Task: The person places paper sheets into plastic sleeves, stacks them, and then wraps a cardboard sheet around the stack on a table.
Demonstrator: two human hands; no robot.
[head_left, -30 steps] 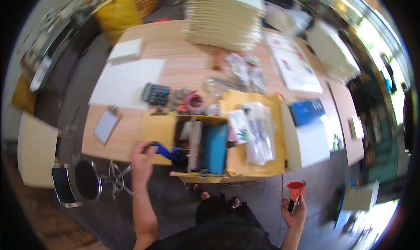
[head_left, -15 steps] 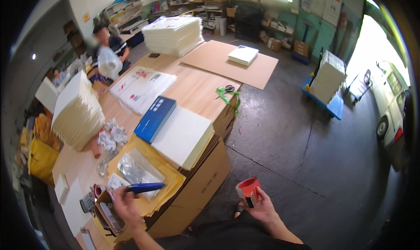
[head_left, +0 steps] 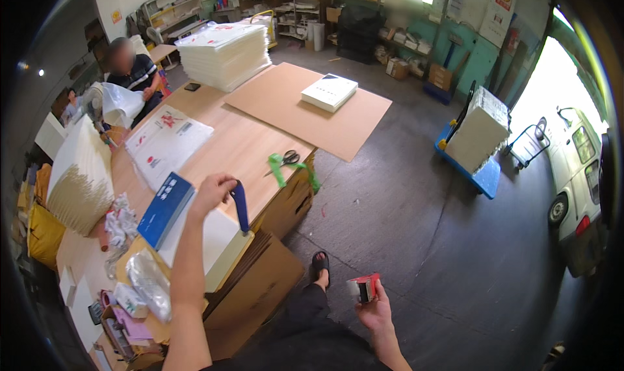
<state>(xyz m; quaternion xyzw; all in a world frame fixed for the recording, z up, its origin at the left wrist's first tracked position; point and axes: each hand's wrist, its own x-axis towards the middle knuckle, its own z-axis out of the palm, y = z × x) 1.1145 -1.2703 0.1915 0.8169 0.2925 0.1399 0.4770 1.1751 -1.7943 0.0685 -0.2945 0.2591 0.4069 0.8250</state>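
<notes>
The right hand (head_left: pixel 372 309), low at about 5 o'clock, is closed around a small red tape dispenser (head_left: pixel 364 287); the fingers hide its lower half, so its shape is hard to make out. The left hand (head_left: pixel 211 192), raised near the centre-left, pinches the top of a blue marker-like tool (head_left: pixel 240 206), possibly a knife. Its long axis runs nearly upright, tip pointing down toward a white board (head_left: pixel 218 244) on the cardboard box (head_left: pixel 257 293). The tool hangs just right of the left hand and well apart from the right one. Just beside, at 9 o'clock, lies a blue book (head_left: pixel 165 201). Farther out, green-handled scissors (head_left: pixel 283 160) rest on the wooden table (head_left: pixel 240 147).
</notes>
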